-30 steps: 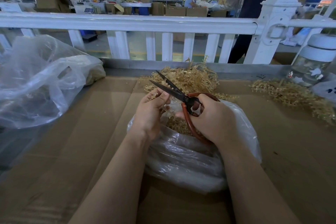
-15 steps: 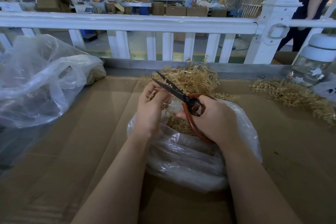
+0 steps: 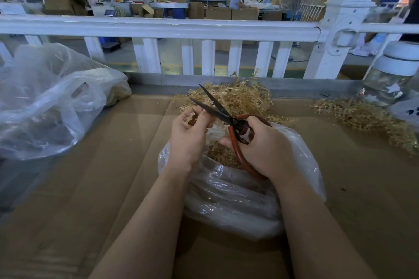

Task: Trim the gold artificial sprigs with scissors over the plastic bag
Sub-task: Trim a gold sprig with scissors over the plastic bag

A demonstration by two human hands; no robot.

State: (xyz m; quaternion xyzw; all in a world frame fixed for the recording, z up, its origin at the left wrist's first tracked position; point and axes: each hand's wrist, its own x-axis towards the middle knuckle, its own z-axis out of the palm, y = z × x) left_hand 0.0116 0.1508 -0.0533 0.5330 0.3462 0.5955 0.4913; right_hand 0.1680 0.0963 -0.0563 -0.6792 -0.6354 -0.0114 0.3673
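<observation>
My left hand (image 3: 188, 136) pinches a small gold sprig (image 3: 190, 117) between thumb and fingers, right beside the scissor blades. My right hand (image 3: 265, 149) grips the red-handled scissors (image 3: 229, 119), whose dark blades stand apart and point up and to the left. Both hands hover over a clear plastic bag (image 3: 229, 197) on the cardboard, with gold trimmings (image 3: 221, 154) inside its mouth. A heap of gold sprigs (image 3: 240, 97) lies just behind the bag.
A second pile of gold sprigs (image 3: 365, 118) lies to the right. A big crumpled plastic bag (image 3: 47, 102) fills the left side. A glass jar with a white lid (image 3: 392, 75) stands at the far right. A white railing (image 3: 158, 27) runs behind the cardboard-covered table (image 3: 90, 188).
My left hand has lifted slightly and turned, bringing the sprig up beside the blades. The scissors stay open in about the same place. A person behind the railing has walked off to the right.
</observation>
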